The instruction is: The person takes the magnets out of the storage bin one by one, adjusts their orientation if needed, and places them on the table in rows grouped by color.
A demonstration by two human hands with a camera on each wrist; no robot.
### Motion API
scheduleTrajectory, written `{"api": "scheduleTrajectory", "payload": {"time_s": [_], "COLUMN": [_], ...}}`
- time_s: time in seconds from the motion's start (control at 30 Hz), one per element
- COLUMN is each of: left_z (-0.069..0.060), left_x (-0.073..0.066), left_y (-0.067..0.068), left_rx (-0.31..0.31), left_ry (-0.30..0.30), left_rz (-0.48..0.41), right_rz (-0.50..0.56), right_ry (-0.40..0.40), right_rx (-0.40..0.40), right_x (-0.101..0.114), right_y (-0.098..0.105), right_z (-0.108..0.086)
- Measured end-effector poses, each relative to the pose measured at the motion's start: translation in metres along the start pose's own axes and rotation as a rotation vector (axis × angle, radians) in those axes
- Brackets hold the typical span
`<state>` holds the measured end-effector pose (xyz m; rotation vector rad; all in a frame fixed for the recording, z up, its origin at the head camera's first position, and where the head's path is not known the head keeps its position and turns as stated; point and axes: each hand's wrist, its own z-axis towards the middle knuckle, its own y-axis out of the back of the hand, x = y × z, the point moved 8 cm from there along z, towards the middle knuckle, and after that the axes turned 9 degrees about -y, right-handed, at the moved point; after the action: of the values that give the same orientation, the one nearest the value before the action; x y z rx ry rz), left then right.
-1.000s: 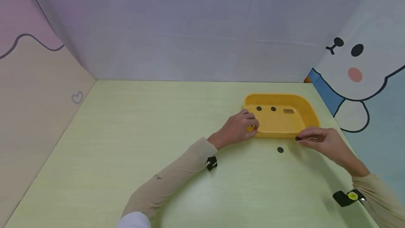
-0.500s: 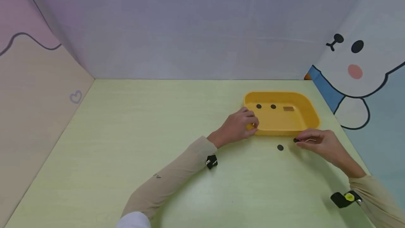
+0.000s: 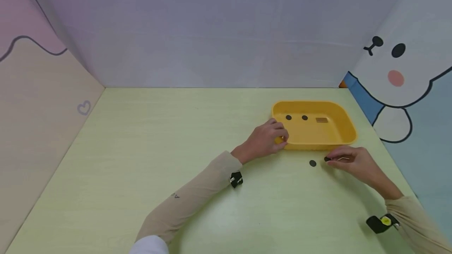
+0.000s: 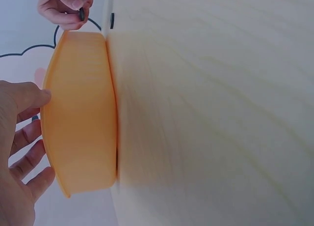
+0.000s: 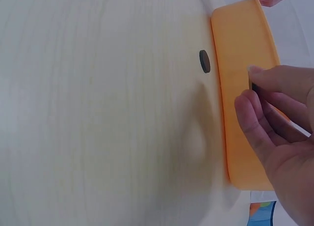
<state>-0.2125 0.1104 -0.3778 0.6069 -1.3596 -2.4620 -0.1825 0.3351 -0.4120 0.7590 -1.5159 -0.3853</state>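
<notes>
My left hand (image 3: 265,140) grips the near left corner of the yellow tray (image 3: 314,146); in the left wrist view its thumb and fingers (image 4: 41,182) curl over the tray's rim. Two black discs (image 3: 288,117) (image 3: 305,118) and a small brown rectangular piece (image 3: 321,120) lie inside the tray. Just in front of the tray's near right corner, my right hand (image 3: 356,165) pinches a black disc (image 3: 327,159) between thumb and fingertips, above the table. Another black disc (image 3: 312,163) lies on the table left of that hand, close to the tray's near side.
The light green table (image 3: 159,128) is bounded by a pale wall (image 3: 226,30) behind, a pink and beige panel (image 3: 42,101) on the left, and a panel with a cartoon animal (image 3: 416,89) on the right.
My right hand has moved a little left and toward the near side with the pinched disc, closer to the disc on the table. My left hand keeps its grip on the tray.
</notes>
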Motion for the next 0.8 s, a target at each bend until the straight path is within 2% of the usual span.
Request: {"api": "scheduleTrajectory", "payload": {"time_s": [0.3, 0.8], "left_z": [0.000, -0.001], "left_x": [0.000, 0.000], "left_y": [-0.001, -0.001], "left_rx": [-0.009, -0.024], "left_ry": [-0.002, -0.010], "left_rz": [0.000, -0.018], "right_rz": [-0.032, -0.069], "right_ry": [-0.013, 0.025], "right_rx": [0.009, 0.008], "right_x": [0.000, -0.004], "right_y": [-0.005, -0.012], "right_z": [0.000, 0.002]}}
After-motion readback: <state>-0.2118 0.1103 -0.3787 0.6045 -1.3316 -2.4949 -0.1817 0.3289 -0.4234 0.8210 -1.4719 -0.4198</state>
